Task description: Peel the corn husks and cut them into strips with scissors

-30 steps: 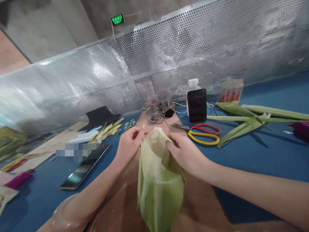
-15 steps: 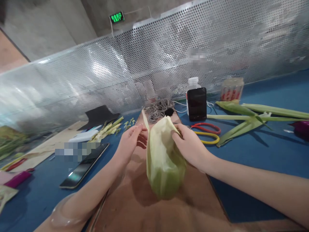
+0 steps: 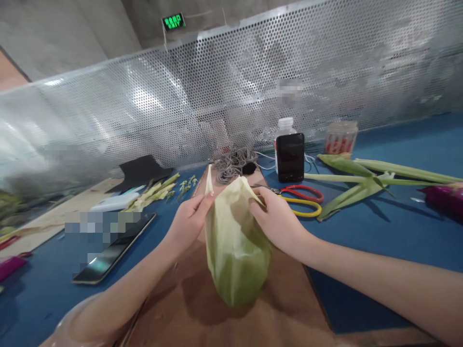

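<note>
Perforated metal screen (image 3: 253,91) runs behind a blue worktop (image 3: 379,241); a brown board (image 3: 282,308) lies in the middle of it. Green husk leaf (image 3: 235,241), cupped and standing on the board, sits between both hands. Left hand (image 3: 188,221) has fingers pressed together, pinching a thin pale strip (image 3: 209,179) that rises off the leaf's upper left edge. Right hand (image 3: 278,221) is closed on the leaf's upper right rim, thumb and fingers clamping it. Judgement: to peel the strip cleanly, pull along the grain, slow and steady, with the right hand bracing close to the tear line so the leaf doesn't split sideways. Leaf touches both hands, its bulk below and between them. Behind: coil of grey cord (image 3: 235,164), red-and-yellow scissors (image 3: 300,200), upright black phone (image 3: 290,157) leaning on a white bottle (image 3: 285,126). Long green leaves (image 3: 361,180) at right, another phone (image 3: 115,248) flat at left.
</note>
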{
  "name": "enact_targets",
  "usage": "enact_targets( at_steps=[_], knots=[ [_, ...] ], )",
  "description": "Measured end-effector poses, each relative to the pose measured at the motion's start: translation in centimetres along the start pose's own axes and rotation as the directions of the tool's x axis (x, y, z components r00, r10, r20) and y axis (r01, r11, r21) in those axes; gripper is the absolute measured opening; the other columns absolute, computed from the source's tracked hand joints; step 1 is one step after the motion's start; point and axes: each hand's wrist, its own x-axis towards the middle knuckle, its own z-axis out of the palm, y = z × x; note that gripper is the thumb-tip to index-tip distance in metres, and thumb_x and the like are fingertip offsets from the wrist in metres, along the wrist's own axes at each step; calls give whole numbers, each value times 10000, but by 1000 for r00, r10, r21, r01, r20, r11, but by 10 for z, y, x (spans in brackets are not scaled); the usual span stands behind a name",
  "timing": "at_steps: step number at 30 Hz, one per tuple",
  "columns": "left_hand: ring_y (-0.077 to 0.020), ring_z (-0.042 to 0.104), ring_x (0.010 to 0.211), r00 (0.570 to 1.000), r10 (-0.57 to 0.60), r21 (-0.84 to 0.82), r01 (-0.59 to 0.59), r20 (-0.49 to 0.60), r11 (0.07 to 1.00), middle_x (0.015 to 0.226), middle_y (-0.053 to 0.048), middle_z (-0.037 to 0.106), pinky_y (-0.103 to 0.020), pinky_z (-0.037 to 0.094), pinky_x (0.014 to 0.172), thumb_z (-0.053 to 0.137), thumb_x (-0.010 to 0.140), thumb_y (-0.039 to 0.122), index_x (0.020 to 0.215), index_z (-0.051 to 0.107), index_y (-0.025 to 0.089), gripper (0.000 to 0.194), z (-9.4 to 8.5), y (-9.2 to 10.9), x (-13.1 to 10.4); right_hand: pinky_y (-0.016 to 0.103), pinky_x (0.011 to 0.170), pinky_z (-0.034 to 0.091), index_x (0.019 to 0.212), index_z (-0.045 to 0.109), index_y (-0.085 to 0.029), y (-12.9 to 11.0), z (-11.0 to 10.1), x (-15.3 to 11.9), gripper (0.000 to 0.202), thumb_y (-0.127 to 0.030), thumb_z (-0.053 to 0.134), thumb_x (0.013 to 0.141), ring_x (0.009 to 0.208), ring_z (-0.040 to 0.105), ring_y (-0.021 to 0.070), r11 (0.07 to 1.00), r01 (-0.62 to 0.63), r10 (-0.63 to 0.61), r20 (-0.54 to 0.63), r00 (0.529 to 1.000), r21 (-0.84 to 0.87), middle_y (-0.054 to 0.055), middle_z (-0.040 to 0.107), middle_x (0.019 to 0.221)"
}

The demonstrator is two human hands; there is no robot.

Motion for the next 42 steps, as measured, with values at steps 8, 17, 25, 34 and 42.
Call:
enact_targets(
  at_steps=[8,17,25,34,42],
  knots=[
    [-116,339,502,986,-4,37,11,-166,999,495,34,361,-242,260,499,384,816,415,509,384,188,382,0,-4,3,223,540,387,793,539,-177,0,-1,2,139,-166,404,758,649,534,137,988,-78,88,-74,993,131,11,606,734],
    [-108,439,390,928,-273,-476,127,-252,870,402,47,450,-210,366,422,435,785,469,617,494,197,324,-1,-13,13,237,531,415,861,533,-169,13,-3,15,161,-211,413,763,678,556,157,966,-123,171,-203,964,227,47,611,783],
    [-79,412,345,870,-408,-734,84,-276,674,382,59,393,-187,363,383,429,819,356,613,478,171,281,-5,-13,22,220,454,394,827,521,-177,27,-6,26,146,-241,430,733,600,529,144,932,-178,282,-323,904,315,23,577,715],
    [-69,431,325,849,-517,-576,371,-107,729,411,48,458,-165,311,348,423,797,455,698,521,141,343,-11,-34,29,257,566,416,893,516,-185,25,-10,25,172,-267,437,764,705,560,169,968,-97,169,-318,933,232,44,605,802],
    [-56,379,276,926,-372,-328,332,-65,884,447,31,536,-153,242,302,468,732,533,748,429,167,368,-6,-23,23,272,608,441,1048,489,-194,16,-4,12,266,-278,439,800,740,597,172,976,-59,70,-46,997,212,61,633,891]
  ],
)
